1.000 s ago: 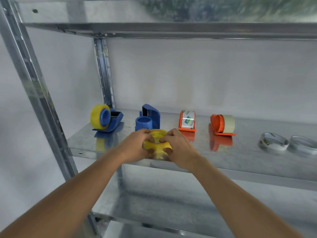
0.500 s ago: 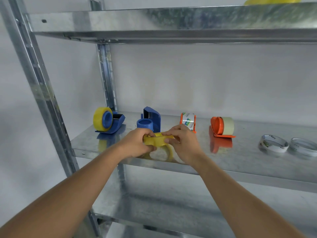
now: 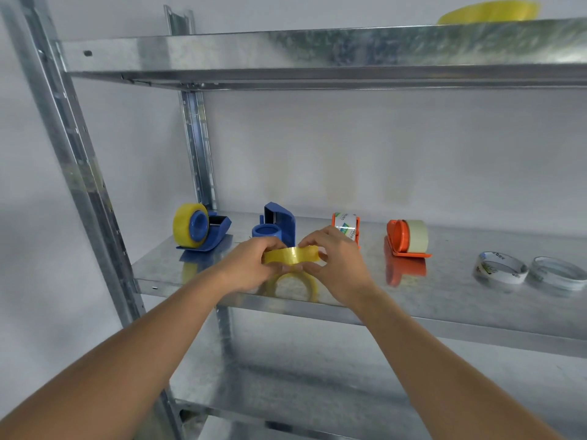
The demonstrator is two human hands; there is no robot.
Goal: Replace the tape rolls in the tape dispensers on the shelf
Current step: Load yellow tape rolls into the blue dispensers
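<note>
- Left hand [image 3: 246, 266] and right hand [image 3: 336, 263] both pinch a yellow tape roll [image 3: 290, 256], held just above the shelf [image 3: 444, 281].
- Behind it stands an empty blue dispenser [image 3: 276, 228].
- A loaded blue dispenser [image 3: 200, 230] sits left.

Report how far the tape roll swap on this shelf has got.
Looks done: the left blue dispenser carries a full yellow roll. In hand: the left hand and right hand both grip a yellow tape roll in front of the blue dispenser, whose hub is bare. Left: seat that roll. Whether the two orange dispensers need swaps, I cannot tell.
</note>
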